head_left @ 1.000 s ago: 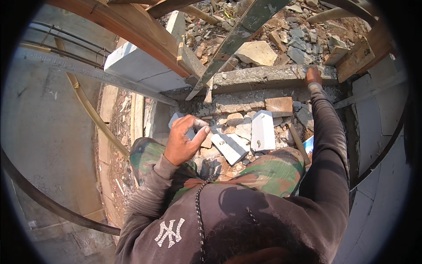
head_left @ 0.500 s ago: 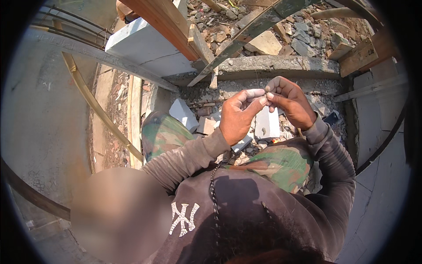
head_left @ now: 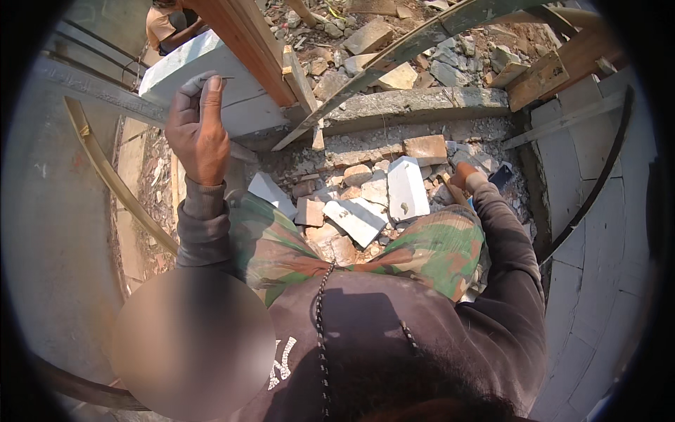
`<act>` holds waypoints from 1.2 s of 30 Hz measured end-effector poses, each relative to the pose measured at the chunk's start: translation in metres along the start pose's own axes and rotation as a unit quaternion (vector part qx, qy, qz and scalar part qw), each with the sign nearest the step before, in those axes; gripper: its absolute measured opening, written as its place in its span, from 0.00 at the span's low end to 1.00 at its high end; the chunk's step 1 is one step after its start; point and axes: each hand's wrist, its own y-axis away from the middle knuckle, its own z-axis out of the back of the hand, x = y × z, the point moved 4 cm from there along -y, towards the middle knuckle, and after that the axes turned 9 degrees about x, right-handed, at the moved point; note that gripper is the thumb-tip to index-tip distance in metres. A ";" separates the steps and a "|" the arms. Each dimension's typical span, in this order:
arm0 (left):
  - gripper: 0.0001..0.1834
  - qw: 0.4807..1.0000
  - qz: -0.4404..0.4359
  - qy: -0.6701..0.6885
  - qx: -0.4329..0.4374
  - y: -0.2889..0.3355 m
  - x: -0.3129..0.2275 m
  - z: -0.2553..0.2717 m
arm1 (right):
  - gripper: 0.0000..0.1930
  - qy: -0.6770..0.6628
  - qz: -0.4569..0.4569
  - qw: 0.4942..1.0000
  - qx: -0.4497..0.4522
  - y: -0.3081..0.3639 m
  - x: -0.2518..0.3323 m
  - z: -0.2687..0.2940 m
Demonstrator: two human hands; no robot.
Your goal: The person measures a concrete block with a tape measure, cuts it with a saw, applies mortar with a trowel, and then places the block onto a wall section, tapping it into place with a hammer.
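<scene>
Raised at the left, my left hand [head_left: 199, 133] pinches a thin dark nail [head_left: 223, 77] between thumb and fingertips, in front of a white block wall [head_left: 242, 116]. My right hand [head_left: 465, 176] reaches down beside my right knee, closed on a tan wooden handle [head_left: 455, 193]; what the handle belongs to is hidden. A white block [head_left: 408, 188] lies on the rubble between my knees and that hand. Close by on the right is a small dark blue object [head_left: 501, 176].
A wooden post [head_left: 246, 46] and slanting plank [head_left: 373, 70] stand ahead. Beyond the concrete ledge [head_left: 422, 104] lie stones. A curved-looking wooden strip [head_left: 116, 172] rises at the left, a block wall [head_left: 590, 232] at the right. Another person [head_left: 171, 27] is at the far left.
My hands were together in front of me and have parted. The left hand has moved left with the nail, the right one down and right to the wooden handle.
</scene>
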 end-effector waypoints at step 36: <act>0.16 0.948 -0.110 -0.267 -0.134 -0.108 0.085 0.049 | 0.34 -0.195 0.417 0.853 -0.246 0.447 0.360 0.323</act>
